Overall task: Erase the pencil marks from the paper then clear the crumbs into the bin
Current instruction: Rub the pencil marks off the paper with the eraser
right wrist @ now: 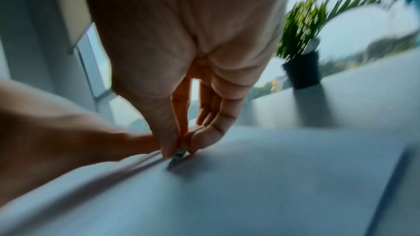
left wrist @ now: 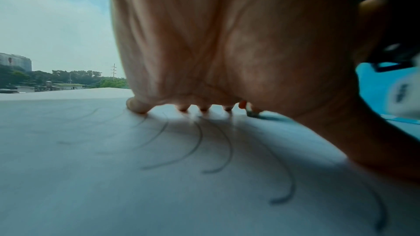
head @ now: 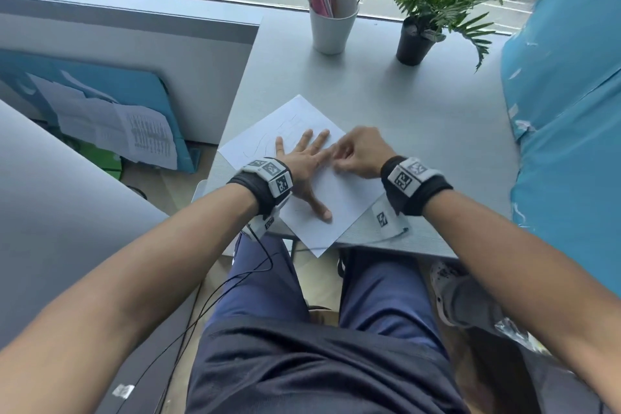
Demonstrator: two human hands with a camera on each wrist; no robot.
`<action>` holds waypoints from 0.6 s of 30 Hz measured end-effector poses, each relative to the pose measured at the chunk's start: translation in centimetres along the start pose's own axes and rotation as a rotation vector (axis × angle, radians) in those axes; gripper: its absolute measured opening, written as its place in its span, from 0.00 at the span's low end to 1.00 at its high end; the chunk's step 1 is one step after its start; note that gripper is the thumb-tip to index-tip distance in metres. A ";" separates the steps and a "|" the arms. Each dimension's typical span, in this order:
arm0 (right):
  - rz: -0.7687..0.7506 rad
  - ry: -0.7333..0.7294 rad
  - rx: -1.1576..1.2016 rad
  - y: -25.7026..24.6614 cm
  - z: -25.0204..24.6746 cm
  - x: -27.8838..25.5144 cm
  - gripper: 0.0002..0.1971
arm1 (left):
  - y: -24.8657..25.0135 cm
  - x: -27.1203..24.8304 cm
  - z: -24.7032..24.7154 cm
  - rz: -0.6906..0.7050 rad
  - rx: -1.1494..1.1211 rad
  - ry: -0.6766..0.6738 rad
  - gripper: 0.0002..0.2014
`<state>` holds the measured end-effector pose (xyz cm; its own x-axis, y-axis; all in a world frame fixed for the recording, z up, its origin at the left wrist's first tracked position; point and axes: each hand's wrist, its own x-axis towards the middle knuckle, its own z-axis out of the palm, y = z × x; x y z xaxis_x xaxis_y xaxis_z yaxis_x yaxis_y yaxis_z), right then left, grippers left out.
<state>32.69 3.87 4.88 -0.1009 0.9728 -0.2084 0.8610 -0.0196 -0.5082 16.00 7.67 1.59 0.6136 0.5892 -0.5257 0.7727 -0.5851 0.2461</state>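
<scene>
A: Head view. Paper (head: 336, 198) lies skewed at the near table (head: 420, 131) edge, one corner overhanging. Left hand (head: 307, 166) flat on it, fingers straight and spread, pinning it. Right hand (head: 358, 153) at its 3 o'clock, fingers bunched; blurred.

B: Containers?

A: White cup (head: 332, 27) at 12 o'clock holding pens; black pot (head: 413, 45) with plant at 1 o'clock. No bin in sight.

B: Left wrist view?

A: Pencil marks (left wrist: 216, 150), several dark curved strokes, plain under the palm. Fingertips (left wrist: 138, 108) down on the sheet.

B: Right wrist?

A: Thumb and fingers clamped together on a small dark eraser (right wrist: 179, 154), its tip touching the paper. Much blur.

B: Progress?

A: Early, I judge. Most strokes remain; crumbs too small to make out; clearing not begun.
</scene>
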 end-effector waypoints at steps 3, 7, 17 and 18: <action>0.104 0.088 0.001 1.8 -1.0 1.4 0.05 | -0.2 -0.2 -0.3 0.031 0.009 0.007 0.78; 0.127 0.141 -0.009 1.9 -0.4 1.4 0.04 | -1.2 -0.5 -1.6 0.030 0.032 0.061 0.73; -0.008 0.021 0.015 -2.4 2.6 -1.0 0.02 | -2.0 -1.5 -0.3 0.019 0.016 -0.036 0.77; -0.073 -0.074 0.035 -3.0 2.9 -1.6 0.03 | -2.0 -1.4 -0.3 0.021 0.025 -0.042 0.77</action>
<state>28.83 1.70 4.26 -0.2000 0.9523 -0.2303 0.8323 0.0411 -0.5529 13.61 8.19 2.11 0.6218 0.5533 -0.5544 0.7551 -0.6113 0.2368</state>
